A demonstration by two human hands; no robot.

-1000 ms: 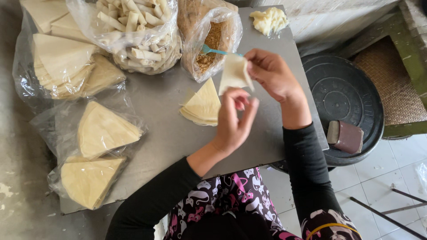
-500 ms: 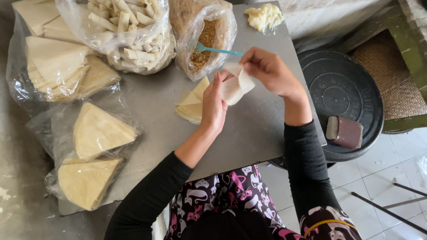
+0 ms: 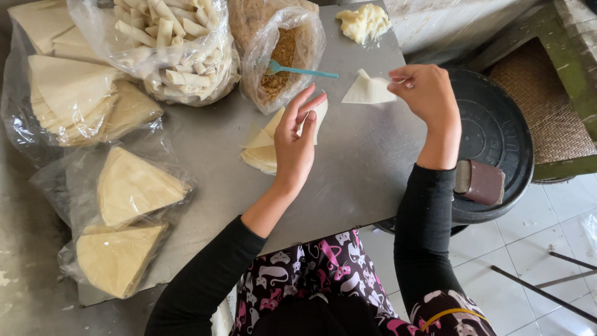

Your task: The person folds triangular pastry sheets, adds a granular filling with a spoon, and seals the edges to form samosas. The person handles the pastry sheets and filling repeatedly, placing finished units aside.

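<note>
My right hand (image 3: pixel 426 93) pinches a pale, folded wrapper sheet (image 3: pixel 368 90) and holds it just above the grey table (image 3: pixel 360 168). My left hand (image 3: pixel 296 140) rests with fingers spread on a small stack of wedge-shaped wrapper sheets (image 3: pixel 264 146) in the middle of the table, holding nothing. Behind the stack stands an open clear bag of brown filling (image 3: pixel 283 59) with a teal spoon (image 3: pixel 301 71) sticking out of it.
A bag of rolled pastries (image 3: pixel 168 43) sits at the back. Bagged stacks of wedge sheets (image 3: pixel 134 186) lie along the left. A lump of pale paste (image 3: pixel 364 22) is at the far corner. A black round lid (image 3: pixel 497 137) with a brown block (image 3: pixel 480 182) is at right.
The hands were together folding one sheet in the air. Now they have parted: the right hand carried the folded sheet to the right, and the left hand dropped onto the stack.
</note>
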